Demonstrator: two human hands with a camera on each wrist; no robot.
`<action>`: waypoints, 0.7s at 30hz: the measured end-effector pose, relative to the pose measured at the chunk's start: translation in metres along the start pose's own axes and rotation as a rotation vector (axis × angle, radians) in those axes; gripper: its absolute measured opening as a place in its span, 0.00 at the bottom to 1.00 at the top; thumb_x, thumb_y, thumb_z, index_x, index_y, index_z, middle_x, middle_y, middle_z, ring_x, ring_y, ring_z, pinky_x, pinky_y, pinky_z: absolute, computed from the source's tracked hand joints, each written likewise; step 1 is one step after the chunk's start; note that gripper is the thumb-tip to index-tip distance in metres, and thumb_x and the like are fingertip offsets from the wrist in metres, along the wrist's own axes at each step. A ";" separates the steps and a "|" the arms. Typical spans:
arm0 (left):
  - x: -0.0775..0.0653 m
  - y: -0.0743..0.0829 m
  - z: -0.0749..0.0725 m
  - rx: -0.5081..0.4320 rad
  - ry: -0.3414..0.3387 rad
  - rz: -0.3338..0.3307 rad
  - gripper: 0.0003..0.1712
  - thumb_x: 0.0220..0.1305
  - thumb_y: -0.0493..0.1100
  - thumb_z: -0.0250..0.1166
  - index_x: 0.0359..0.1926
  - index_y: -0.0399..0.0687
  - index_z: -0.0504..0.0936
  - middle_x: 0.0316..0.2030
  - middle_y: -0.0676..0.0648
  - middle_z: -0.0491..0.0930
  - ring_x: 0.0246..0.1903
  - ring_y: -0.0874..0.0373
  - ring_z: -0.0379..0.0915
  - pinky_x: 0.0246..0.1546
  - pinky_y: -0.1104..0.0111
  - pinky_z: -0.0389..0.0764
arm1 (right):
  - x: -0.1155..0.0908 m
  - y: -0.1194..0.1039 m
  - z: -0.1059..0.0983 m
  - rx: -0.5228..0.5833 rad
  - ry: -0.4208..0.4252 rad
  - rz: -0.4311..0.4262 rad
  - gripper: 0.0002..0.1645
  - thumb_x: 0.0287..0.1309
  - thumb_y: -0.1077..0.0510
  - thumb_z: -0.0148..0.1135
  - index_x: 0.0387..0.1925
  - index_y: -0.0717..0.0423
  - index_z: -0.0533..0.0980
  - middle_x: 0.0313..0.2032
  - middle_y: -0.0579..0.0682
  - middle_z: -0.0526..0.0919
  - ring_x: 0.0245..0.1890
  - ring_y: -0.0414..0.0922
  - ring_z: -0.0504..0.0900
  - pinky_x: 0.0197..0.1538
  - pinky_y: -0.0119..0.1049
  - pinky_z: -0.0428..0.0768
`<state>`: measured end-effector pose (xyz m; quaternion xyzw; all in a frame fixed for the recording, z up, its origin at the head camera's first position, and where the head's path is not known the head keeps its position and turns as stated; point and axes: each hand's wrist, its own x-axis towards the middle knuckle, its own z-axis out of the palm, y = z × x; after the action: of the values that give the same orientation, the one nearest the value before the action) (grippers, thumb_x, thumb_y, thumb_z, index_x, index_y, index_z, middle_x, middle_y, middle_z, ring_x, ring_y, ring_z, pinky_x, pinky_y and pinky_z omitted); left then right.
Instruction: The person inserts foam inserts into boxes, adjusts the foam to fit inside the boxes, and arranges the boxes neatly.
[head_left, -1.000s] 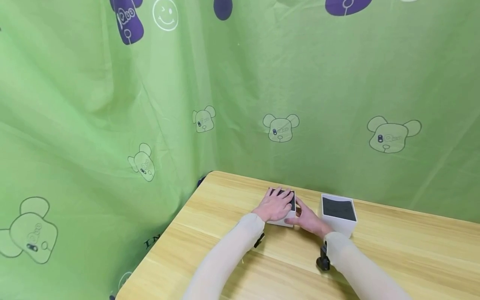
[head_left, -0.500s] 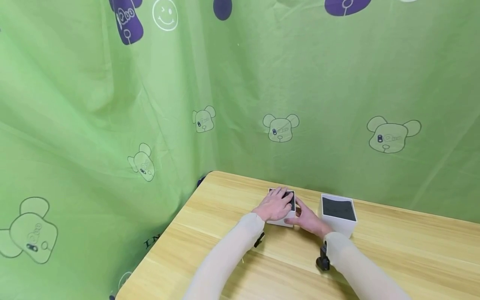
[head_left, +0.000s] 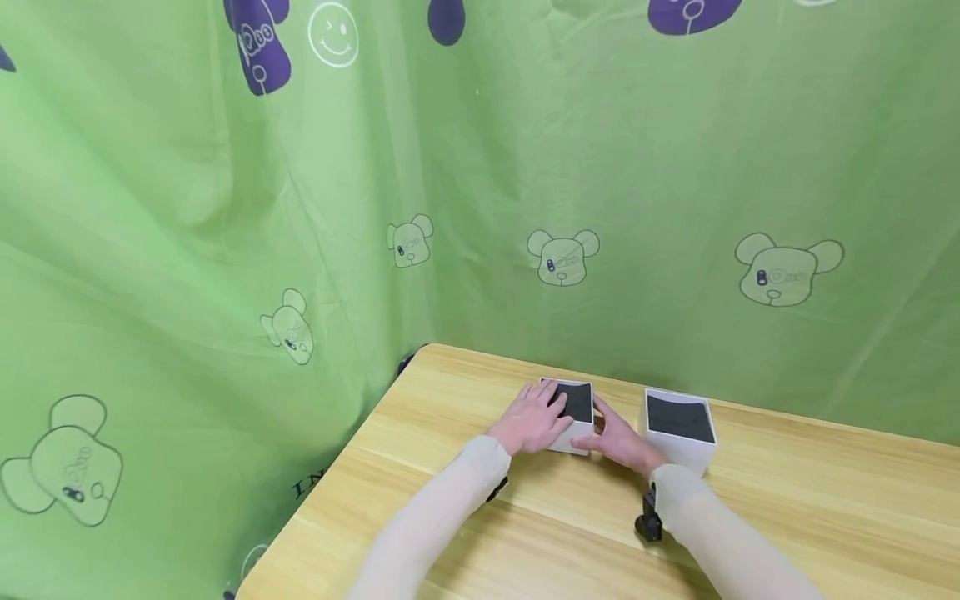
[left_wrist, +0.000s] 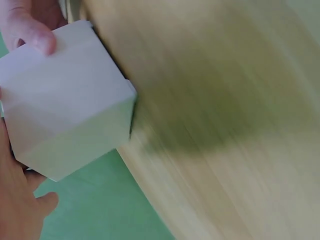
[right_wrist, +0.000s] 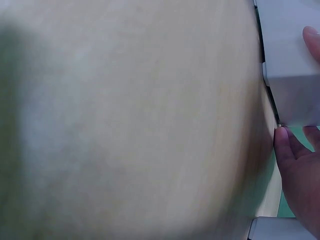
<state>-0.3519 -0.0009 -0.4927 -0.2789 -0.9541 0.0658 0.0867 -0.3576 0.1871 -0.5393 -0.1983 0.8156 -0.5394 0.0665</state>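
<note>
A white box [head_left: 576,438] with a dark pad [head_left: 577,402] set inside its rim stands toward the back of the table. My right hand [head_left: 621,440] grips its right side, the thumb on the front face and the fingers round the corner. Over the left part of the top lies my left hand [head_left: 527,422], fingers spread and extended, their tips on the dark pad. In the left wrist view the box [left_wrist: 65,95] shows its plain white front, with part of the left hand [left_wrist: 17,195] beside it. The right wrist view catches the right hand [right_wrist: 302,175] at the box's lower corner.
A second, similar white box [head_left: 681,454] with a dark top stands just right of my right hand. The wooden table [head_left: 810,492] has its left edge toward a green curtain [head_left: 480,167], which also hangs close behind its back edge.
My left hand has slid left and toward me across the box top, uncovering more of the dark pad. The right hand and both boxes stay in place.
</note>
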 end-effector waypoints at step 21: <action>-0.001 0.001 -0.010 0.076 -0.067 0.043 0.39 0.61 0.66 0.22 0.66 0.55 0.53 0.65 0.45 0.50 0.63 0.53 0.42 0.61 0.61 0.45 | 0.001 0.000 0.001 0.029 -0.008 -0.012 0.62 0.39 0.54 0.70 0.67 0.54 0.39 0.64 0.61 0.48 0.57 0.57 0.60 0.53 0.43 0.66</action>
<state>-0.3485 0.0005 -0.4833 -0.2934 -0.9471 0.1133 0.0638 -0.3583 0.1860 -0.5390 -0.2045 0.8063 -0.5507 0.0694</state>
